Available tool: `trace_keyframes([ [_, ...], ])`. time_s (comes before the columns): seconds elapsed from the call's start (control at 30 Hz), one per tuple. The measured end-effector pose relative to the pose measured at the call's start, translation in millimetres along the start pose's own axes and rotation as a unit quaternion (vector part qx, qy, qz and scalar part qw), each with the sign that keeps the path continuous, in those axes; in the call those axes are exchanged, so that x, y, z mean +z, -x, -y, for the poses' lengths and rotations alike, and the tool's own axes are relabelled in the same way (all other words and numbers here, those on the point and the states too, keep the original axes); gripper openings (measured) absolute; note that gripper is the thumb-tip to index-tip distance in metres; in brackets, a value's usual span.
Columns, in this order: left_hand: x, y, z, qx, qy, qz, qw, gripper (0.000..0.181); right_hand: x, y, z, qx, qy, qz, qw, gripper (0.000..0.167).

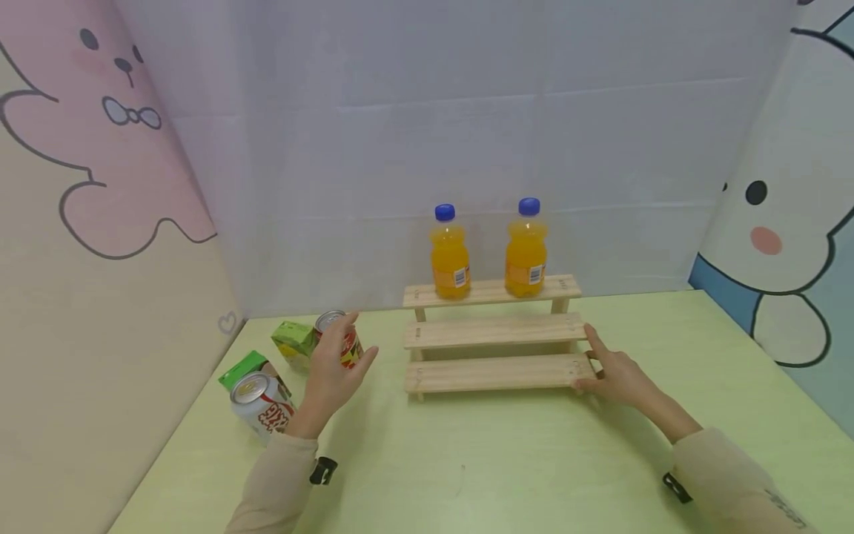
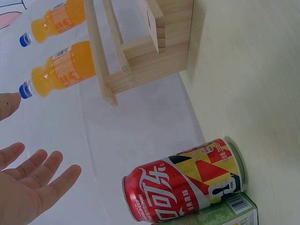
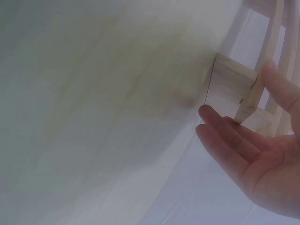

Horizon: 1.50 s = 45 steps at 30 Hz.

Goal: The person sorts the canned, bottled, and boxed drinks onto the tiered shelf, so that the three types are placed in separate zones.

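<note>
Nearby, FIFA-marked red can [image 2: 171,187], wooden rack [image 1: 494,331]

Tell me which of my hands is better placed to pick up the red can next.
Probably your left hand: it holds nothing and is near the red can. Your right hand is farther off, touching the right end of the wooden rack.

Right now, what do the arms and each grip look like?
Both arms wear long beige sleeves, the left sleeve and the right sleeve, each with a small black fitting on its inner edge. Dark lettering, too small to read, marks the right one. The left grip and right grip are ungloved; no cables show.
</note>
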<state>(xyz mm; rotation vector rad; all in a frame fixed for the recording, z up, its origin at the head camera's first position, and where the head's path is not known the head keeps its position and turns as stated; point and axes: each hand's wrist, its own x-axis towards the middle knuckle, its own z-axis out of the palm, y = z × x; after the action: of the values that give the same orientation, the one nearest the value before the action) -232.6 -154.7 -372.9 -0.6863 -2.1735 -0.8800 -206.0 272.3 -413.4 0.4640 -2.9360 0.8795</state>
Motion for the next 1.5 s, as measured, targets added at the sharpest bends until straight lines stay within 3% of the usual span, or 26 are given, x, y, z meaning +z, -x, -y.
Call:
trace_keyframes([
  [0.27, -10.7, 7.8, 2.3, -0.026, -0.016, 0.008, 0.9995, 0.059, 0.1, -0.7, -1.3, 0.007, -0.003, 0.004, 1.0000, 0.098],
  [0.47, -20.3, 14.1, 3.9, -0.031, -0.029, -0.002, 0.9991, 0.062, 0.5, -0.6, -1.1, 0.008, 0.000, 0.005, 1.0000, 0.098],
  [0.67, -31.4, 19.4, 7.4, -0.058, -0.056, 0.003, 0.9967, 0.062, 0.3, -0.8, -0.9, 0.005, 0.002, 0.006, 1.0000, 0.099],
  [0.9, -45.5, 23.4, 11.9, -0.059, -0.060, -0.024, 0.9962, 0.062, 0.5, -1.2, -1.3, 0.012, 0.000, 0.011, 0.9999, 0.098],
  [1.1, -57.4, 29.8, 16.5, -0.069, -0.091, -0.042, 0.9926, 0.064, 1.4, -1.6, -2.6, 0.013, 0.001, 0.013, 0.9998, 0.099],
  [1.23, -66.5, 34.8, 16.9, -0.085, -0.119, -0.039, 0.9885, 0.066, 2.3, -2.7, -3.1, 0.012, -0.001, 0.011, 0.9999, 0.099],
  [1.5, -77.1, 48.9, 21.9, -0.118, -0.107, -0.060, 0.9854, 0.064, 1.3, -1.4, -1.1, 0.017, 0.002, 0.009, 0.9998, 0.100],
])
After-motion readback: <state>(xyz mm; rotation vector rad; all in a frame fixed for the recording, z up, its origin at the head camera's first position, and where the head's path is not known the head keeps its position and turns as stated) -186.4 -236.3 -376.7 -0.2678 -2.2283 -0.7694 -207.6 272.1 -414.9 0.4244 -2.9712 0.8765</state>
